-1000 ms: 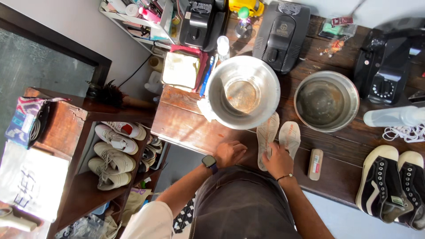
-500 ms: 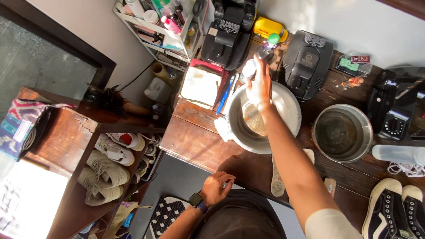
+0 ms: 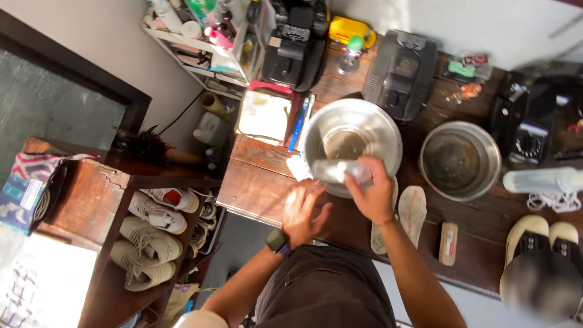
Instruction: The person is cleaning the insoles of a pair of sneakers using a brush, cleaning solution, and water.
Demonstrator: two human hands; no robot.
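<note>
The left hand (image 3: 306, 209) hovers open over the wooden table (image 3: 255, 182), fingers spread, grip empty, just beside the cap end of a clear plastic bottle (image 3: 337, 171). The right hand (image 3: 373, 193) grips that bottle by its body, holding it sideways over the near rim of the steel bowl (image 3: 352, 136). The bowl seems to hold only a little liquid, so pouring looks barely begun. Two insoles (image 3: 404, 215) lie under the right wrist, untouched; a second bowl (image 3: 460, 160) stands farther right.
</note>
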